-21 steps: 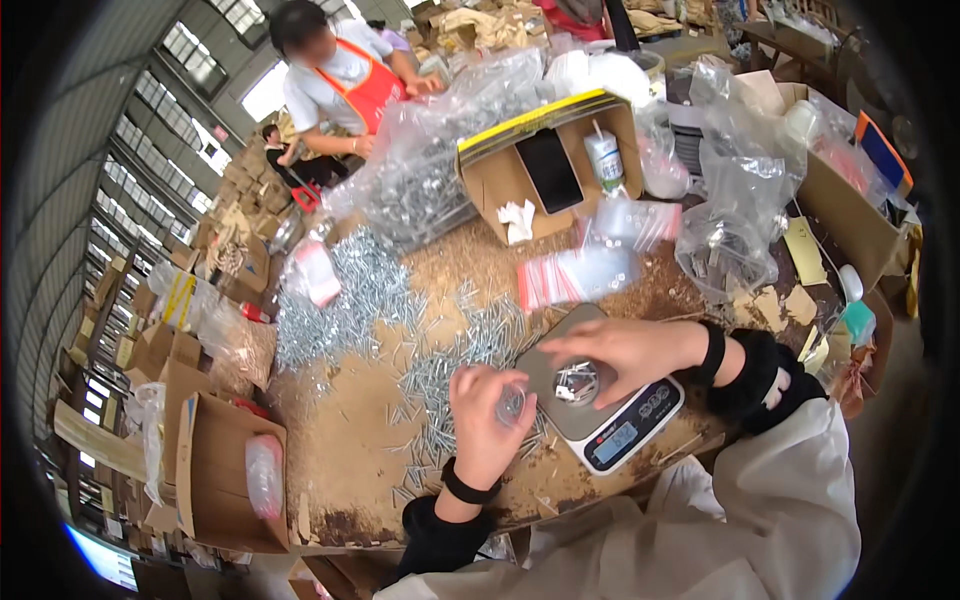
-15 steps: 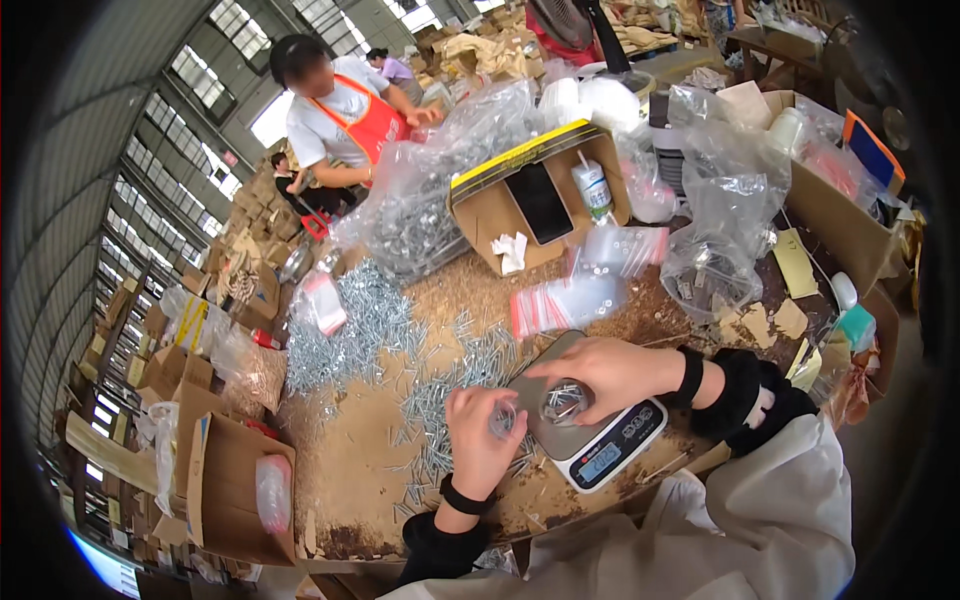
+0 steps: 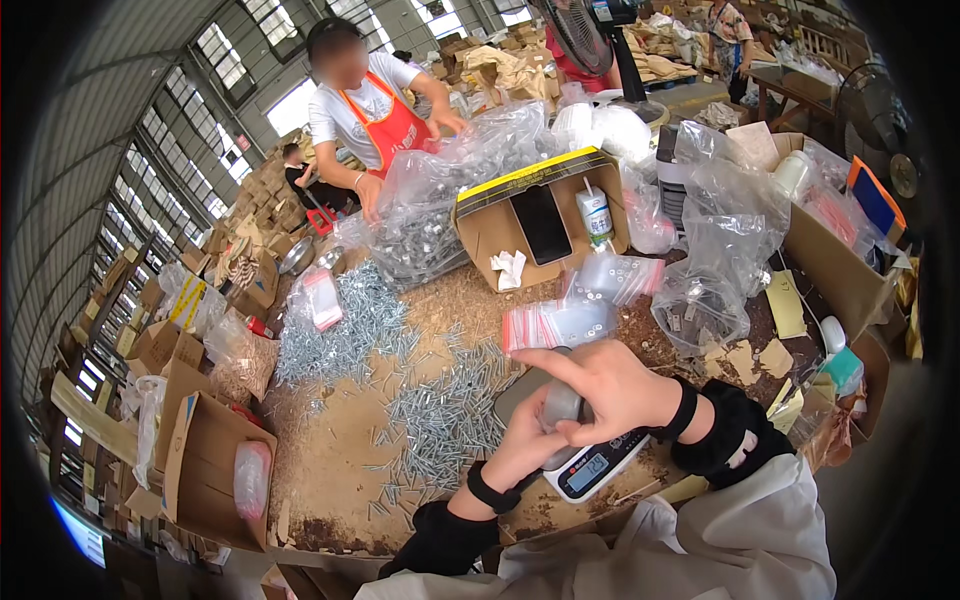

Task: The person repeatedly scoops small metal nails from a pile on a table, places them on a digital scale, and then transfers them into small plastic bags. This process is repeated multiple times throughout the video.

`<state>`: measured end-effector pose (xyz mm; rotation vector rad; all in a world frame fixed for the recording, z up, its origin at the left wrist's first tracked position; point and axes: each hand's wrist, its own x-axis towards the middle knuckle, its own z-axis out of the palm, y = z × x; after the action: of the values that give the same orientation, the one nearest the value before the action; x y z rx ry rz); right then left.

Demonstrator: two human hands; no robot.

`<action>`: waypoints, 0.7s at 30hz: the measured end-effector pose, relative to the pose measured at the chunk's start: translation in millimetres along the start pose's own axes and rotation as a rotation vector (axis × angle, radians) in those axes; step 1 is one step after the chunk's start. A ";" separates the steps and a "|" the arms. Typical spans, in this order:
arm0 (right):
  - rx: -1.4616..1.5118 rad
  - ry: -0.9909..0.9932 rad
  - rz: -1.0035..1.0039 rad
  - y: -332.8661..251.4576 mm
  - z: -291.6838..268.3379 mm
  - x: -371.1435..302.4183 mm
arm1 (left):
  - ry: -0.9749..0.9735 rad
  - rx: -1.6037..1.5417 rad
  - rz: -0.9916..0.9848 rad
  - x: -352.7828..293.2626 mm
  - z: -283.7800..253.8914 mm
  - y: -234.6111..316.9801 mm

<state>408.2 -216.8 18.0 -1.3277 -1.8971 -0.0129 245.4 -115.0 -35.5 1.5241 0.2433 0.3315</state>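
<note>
Both my hands meet over a small grey digital scale at the near edge of a wooden table. My right hand pinches the top of a small clear bag holding some screws. From below, my left hand grips the same bag. The bag is just above the scale's platform. A loose pile of silver screws lies left of the scale, close to my left wrist.
A stack of red-topped zip bags lies behind the scale. Further back stand an open cardboard box with a phone and a bottle, and big bags of screws. A person in a red apron works across the table. Cardboard boxes stand at left.
My right hand has lifted the small bag off the scale, and my left hand has closed in under it. The view has tilted up slightly.
</note>
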 end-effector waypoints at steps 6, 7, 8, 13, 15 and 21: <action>-0.021 -0.039 0.039 -2.8 8.1 -0.4 | -0.068 0.062 0.001 -5.1 -6.0 -1.0; -0.015 -0.048 0.067 -2.3 10.4 -1.3 | -0.065 0.077 0.017 -5.2 -5.1 -0.1; -0.010 -0.057 0.094 -2.1 11.5 -2.0 | -0.062 0.092 0.033 -5.5 -3.5 2.0; 0.056 -0.077 0.181 -3.1 11.4 -1.5 | -0.083 0.109 -0.021 -5.7 -4.3 8.2; 0.084 -0.052 0.227 -2.5 15.6 -2.7 | -0.078 0.103 -0.026 -6.3 -3.2 12.9; 0.282 0.077 0.289 2.3 18.3 -6.1 | -0.161 0.140 -0.069 -5.8 -11.4 4.2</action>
<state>399.9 -212.7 1.0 -1.3692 -1.5617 0.3331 235.7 -106.4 -32.1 1.6668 0.1944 0.1385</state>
